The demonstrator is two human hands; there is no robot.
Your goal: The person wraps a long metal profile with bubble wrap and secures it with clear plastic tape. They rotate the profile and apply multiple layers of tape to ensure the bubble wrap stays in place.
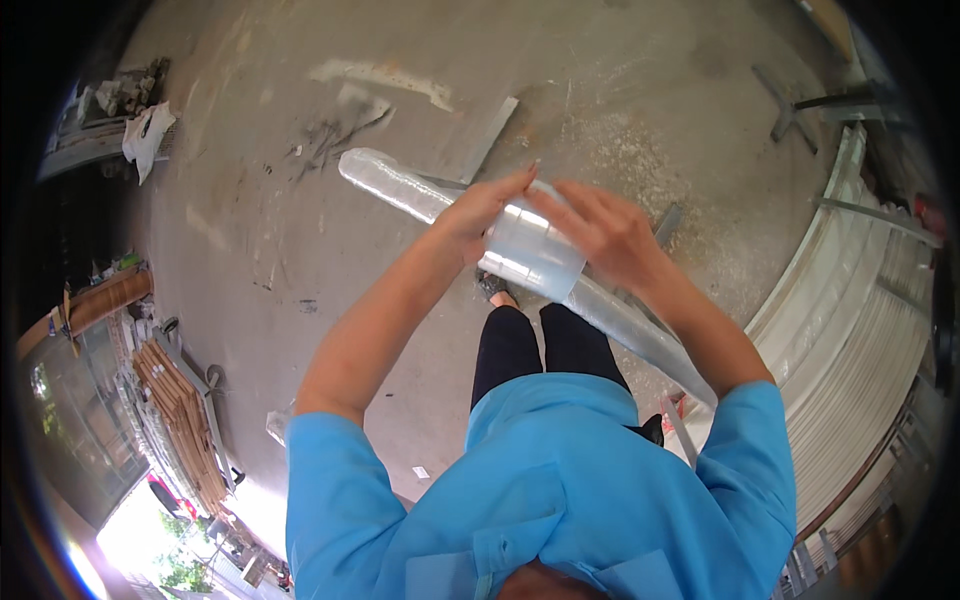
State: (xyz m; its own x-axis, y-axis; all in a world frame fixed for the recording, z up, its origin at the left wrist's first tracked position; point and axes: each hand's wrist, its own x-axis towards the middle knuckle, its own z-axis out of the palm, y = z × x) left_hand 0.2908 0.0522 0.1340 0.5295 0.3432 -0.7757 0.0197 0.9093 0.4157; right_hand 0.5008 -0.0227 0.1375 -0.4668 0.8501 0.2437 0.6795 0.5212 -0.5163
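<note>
A wide roll of clear stretch film is between my hands, in front of my legs. My left hand closes on the roll's left side, with its thumb and fingertips by the upper edge. My right hand lies at the roll's upper right, its fingers bent over the edge; they are slightly blurred. Behind and below the roll runs a long, slim bundle wrapped in clear film, slanting from upper left to lower right. Its far end sticks out past my left hand. The roll covers the bundle's middle.
Long pale panels or profiles are stacked at the right. A metal stand leg rests on the floor at upper right. A flat strip lies beyond my hands. Brown boards lean at lower left. White plastic hangs at upper left.
</note>
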